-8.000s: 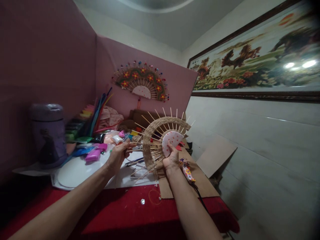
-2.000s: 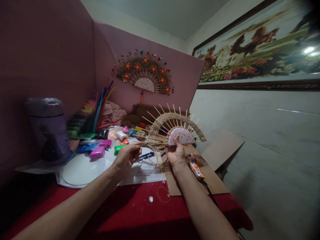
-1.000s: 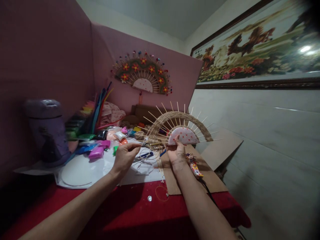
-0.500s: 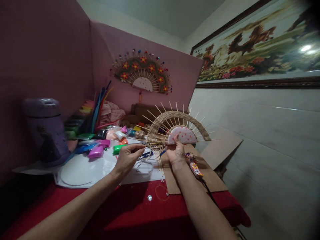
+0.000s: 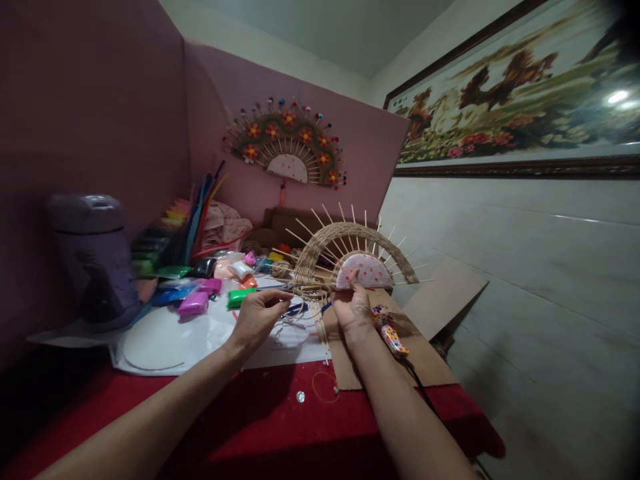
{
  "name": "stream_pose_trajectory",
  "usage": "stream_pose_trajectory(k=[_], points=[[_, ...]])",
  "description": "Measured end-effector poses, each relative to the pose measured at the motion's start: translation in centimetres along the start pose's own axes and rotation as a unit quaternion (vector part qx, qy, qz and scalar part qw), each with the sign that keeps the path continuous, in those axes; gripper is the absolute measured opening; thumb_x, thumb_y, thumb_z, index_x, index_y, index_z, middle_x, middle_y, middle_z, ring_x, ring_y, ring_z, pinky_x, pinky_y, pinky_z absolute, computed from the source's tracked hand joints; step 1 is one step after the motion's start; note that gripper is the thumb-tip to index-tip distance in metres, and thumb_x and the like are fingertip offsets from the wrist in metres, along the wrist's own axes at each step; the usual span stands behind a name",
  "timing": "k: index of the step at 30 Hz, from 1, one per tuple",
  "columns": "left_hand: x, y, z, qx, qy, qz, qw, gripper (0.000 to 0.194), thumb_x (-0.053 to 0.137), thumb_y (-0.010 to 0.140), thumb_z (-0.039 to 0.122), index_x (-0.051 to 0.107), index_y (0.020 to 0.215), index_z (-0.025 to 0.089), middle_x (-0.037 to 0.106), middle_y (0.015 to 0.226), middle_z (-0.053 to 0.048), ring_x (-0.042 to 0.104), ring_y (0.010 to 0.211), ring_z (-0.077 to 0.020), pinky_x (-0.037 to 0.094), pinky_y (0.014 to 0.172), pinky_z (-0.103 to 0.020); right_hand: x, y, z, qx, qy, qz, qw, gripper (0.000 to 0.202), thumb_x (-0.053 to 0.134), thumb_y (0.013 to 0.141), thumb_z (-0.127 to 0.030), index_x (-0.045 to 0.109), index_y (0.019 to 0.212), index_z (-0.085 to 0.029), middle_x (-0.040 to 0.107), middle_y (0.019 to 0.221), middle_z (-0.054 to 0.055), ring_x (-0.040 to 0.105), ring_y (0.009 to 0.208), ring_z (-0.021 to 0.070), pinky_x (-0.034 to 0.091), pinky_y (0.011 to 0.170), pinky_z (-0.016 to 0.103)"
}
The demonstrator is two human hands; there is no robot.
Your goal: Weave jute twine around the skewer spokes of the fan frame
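Note:
My right hand (image 5: 354, 310) grips a half-round woven fan (image 5: 320, 245) by its straight lower edge, with the thumb on the white, red-dotted half-circle centre (image 5: 364, 272). Thin wooden sticks radiate from that centre, and a band of brown twine is woven across them. To the left, my left hand (image 5: 260, 317) is closed in a pinch beside the fan's lower left corner. Its fingertips appear to hold a thin strand of twine (image 5: 313, 310), which hangs in loose loops beneath the fan. The exact grip is small and hard to see.
A flowered glue gun (image 5: 394, 339) lies on brown cardboard (image 5: 345, 370) at right. Coloured clay packets (image 5: 194, 303), a white disc (image 5: 150, 340) and a purple flask (image 5: 93, 260) are at left. A decorated fan (image 5: 287, 143) hangs behind, above the red tablecloth (image 5: 260, 413).
The fan has turned very slightly in my right hand, its right end shifting a little inward. My left hand keeps its pinch and has barely moved. The whole view has shifted slightly.

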State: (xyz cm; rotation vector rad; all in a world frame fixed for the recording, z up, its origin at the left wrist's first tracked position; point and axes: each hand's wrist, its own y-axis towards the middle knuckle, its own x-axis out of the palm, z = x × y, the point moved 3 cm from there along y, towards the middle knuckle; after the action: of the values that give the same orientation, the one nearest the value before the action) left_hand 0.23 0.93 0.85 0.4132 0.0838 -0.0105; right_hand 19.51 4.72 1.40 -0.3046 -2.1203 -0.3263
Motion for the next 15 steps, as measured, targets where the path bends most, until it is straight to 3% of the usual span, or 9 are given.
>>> stream_pose_trajectory(k=[4, 15], points=[[-0.06, -0.03, 0.37, -0.003, 0.003, 0.015, 1.000, 0.017, 0.064, 0.061, 0.026, 0.072, 0.071, 0.015, 0.052, 0.050, 0.001, 0.038, 0.049, -0.0094, 0.027, 0.046, -0.022, 0.02, -0.15, 0.11, 0.027, 0.060, 0.043, 0.997, 0.010, 0.068, 0.066, -0.013, 0.061, 0.070, -0.020, 0.064, 0.054, -0.008, 0.058, 0.050, 0.0073, 0.045, 0.048, 0.019], [-0.28, -0.01, 0.54, -0.022, -0.027, 0.047, 0.998, 0.018, 0.068, 0.057, 0.030, 0.072, 0.068, 0.015, 0.057, 0.052, -0.001, 0.043, 0.050, -0.0107, 0.029, 0.047, -0.023, 0.08, -0.41, 0.03, 0.034, 0.050, 0.037, 0.997, 0.009, 0.066, 0.068, -0.014, 0.060, 0.069, -0.021, 0.062, 0.053, -0.009, 0.057, 0.051, 0.0070, 0.046, 0.051, 0.019]])
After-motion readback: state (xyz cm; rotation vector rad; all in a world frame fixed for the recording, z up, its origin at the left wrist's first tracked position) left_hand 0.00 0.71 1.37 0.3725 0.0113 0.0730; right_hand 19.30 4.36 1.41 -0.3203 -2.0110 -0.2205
